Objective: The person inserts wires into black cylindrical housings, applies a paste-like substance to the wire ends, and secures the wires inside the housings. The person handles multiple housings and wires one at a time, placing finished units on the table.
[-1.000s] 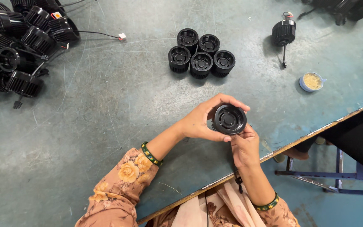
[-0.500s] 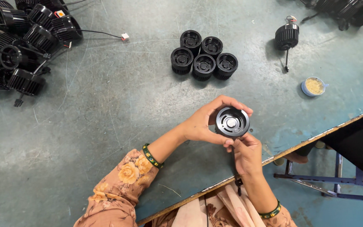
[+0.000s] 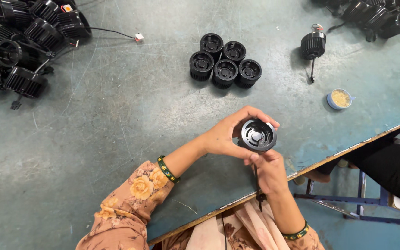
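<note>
My left hand (image 3: pixel 230 134) cups a round black finned housing (image 3: pixel 257 135) from the left, its open face turned up toward me. Just below it, my right hand (image 3: pixel 265 170) touches the housing's lower rim with the fingers and holds a thin dark tool that points down past the table edge. Both hands sit over the near edge of the grey-green table (image 3: pixel 116 129). A cluster of several identical black housings (image 3: pixel 224 61) stands farther back on the table.
A pile of black finned housings with wires (image 3: pixel 21 44) lies at the far left, and another pile (image 3: pixel 371 16) at the far right. One housing with a stem (image 3: pixel 313 45) and a small blue cup of yellowish paste (image 3: pixel 340 98) stand to the right. A blue metal frame (image 3: pixel 362 199) is below the table edge.
The housing has tilted so its open face shows more fully. Both hands have stayed in about the same place over the table edge.
</note>
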